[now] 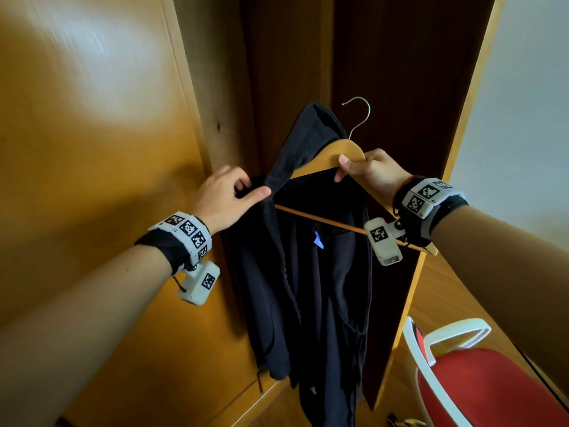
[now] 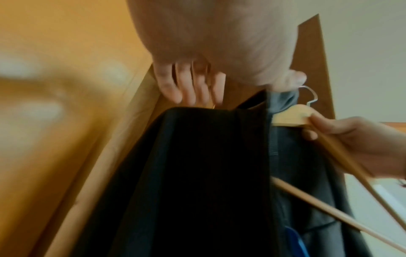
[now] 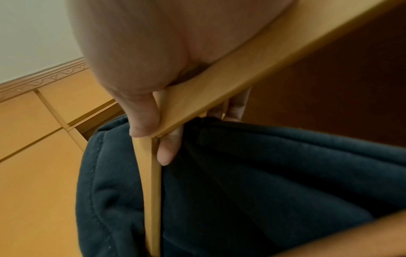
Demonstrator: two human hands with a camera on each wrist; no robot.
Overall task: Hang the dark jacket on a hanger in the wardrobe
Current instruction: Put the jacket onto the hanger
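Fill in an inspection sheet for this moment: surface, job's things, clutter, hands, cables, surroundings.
Surface: nothing seen.
Job's things: dark hooded fabric jacket draped over one shoulder of the wooden hanger with a metal hook; hook not on any rail.
Clutter: red chair with white frame at lower right.
Hands: left hand pinches the jacket's edge; right hand grips the hanger near its neck.
Cables: nothing seen.
Surroundings: open wooden wardrobe with dark interior, pale wall.

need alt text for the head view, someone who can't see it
Two hands fit a dark jacket onto a wooden hanger before an open wardrobe: the right hand grips the hanger, the left hand pinches the jacket.
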